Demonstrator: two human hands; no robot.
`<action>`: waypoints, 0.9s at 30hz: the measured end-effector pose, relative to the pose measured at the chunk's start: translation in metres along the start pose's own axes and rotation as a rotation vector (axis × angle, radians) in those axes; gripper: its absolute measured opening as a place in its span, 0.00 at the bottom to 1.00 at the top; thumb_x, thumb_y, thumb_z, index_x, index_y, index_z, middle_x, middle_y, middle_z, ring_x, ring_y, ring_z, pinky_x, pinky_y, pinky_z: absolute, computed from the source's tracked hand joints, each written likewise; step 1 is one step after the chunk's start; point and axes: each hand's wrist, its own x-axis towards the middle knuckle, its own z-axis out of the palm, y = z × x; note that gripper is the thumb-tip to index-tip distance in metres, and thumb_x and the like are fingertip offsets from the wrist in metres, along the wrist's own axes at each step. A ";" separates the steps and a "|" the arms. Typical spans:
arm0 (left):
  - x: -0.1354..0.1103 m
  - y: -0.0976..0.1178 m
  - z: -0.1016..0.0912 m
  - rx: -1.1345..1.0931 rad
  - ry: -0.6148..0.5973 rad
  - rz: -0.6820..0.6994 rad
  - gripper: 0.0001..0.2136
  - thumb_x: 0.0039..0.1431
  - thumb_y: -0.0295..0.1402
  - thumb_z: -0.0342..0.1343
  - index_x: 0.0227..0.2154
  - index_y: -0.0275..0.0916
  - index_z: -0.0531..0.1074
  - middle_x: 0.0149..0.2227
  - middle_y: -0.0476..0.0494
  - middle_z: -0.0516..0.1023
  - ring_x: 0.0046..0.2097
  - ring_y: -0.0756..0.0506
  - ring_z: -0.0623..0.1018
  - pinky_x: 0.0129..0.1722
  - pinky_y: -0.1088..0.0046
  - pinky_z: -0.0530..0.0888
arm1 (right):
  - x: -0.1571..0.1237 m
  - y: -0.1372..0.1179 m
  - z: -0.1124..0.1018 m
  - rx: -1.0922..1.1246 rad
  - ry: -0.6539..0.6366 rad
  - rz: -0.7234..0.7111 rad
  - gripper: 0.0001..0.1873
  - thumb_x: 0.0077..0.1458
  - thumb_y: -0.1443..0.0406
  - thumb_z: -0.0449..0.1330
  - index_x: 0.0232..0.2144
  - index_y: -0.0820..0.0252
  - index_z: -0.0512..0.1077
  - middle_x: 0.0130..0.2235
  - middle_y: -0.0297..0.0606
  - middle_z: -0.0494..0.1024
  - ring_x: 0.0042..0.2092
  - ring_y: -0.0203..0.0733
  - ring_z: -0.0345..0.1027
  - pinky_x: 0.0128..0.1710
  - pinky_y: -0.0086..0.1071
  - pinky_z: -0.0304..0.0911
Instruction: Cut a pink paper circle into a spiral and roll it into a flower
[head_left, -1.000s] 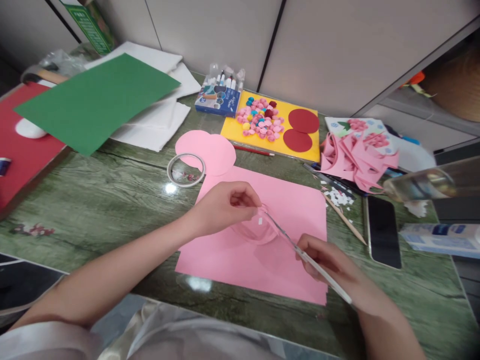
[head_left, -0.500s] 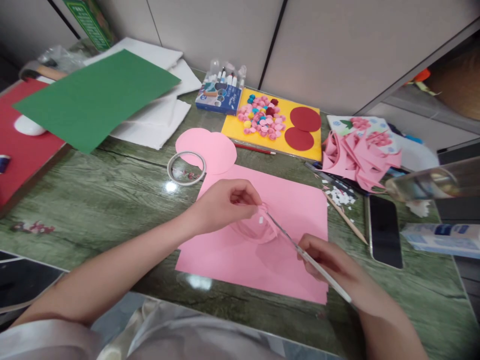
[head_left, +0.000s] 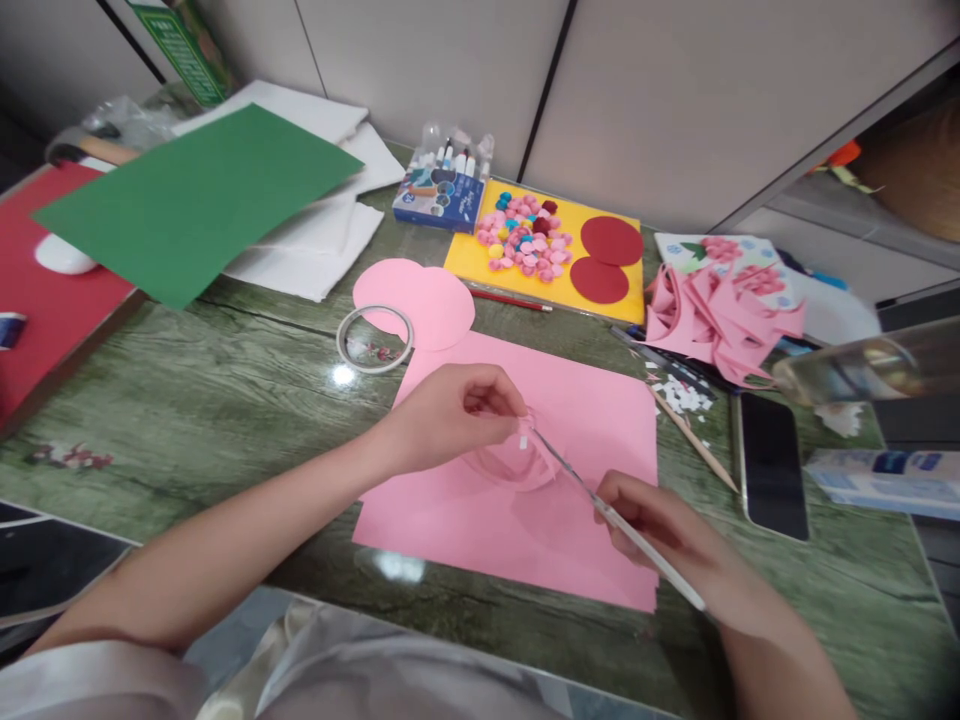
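My left hand (head_left: pixel 465 415) is closed in a pinch on the edge of a thin pink paper ring (head_left: pixel 517 480). A small white square (head_left: pixel 523 441) shows on the ring beside my fingertips. My right hand (head_left: pixel 649 525) grips a slim tool (head_left: pixel 652 555) with a white rear part and a narrow metal front. I cannot make out its exact kind, as it is seen edge-on. Its tip meets the ring close to my left fingertips. Beneath both lies a pink paper sheet (head_left: pixel 450 520).
Past my left hand are pink paper circles (head_left: pixel 442 305) and a tape roll (head_left: pixel 339 345). A yellow sheet (head_left: pixel 555 290) bears paper balls and red circles. Pink scraps (head_left: pixel 724 320), a pencil (head_left: pixel 697 440) and a phone (head_left: pixel 772 465) are at right; green paper (head_left: pixel 210 200) at left.
The whole view has shifted very slightly. Both hands hold nearly the same pose, with the tool's tip still at the pink ring.
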 end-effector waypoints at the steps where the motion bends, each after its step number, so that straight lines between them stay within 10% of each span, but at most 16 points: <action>1: 0.000 0.000 0.000 0.002 0.000 0.000 0.03 0.45 0.24 0.56 0.26 0.35 0.70 0.27 0.49 0.74 0.31 0.53 0.73 0.33 0.78 0.70 | 0.000 0.000 0.000 -0.001 0.000 -0.001 0.18 0.56 0.49 0.51 0.29 0.58 0.61 0.24 0.29 0.56 0.26 0.32 0.47 0.25 0.28 0.45; 27: 0.002 -0.002 -0.002 0.031 0.014 -0.002 0.03 0.45 0.26 0.56 0.26 0.35 0.71 0.28 0.48 0.74 0.31 0.53 0.73 0.33 0.77 0.70 | 0.002 -0.001 -0.002 0.119 0.098 -0.023 0.16 0.57 0.52 0.53 0.28 0.58 0.62 0.22 0.29 0.58 0.25 0.33 0.50 0.25 0.30 0.46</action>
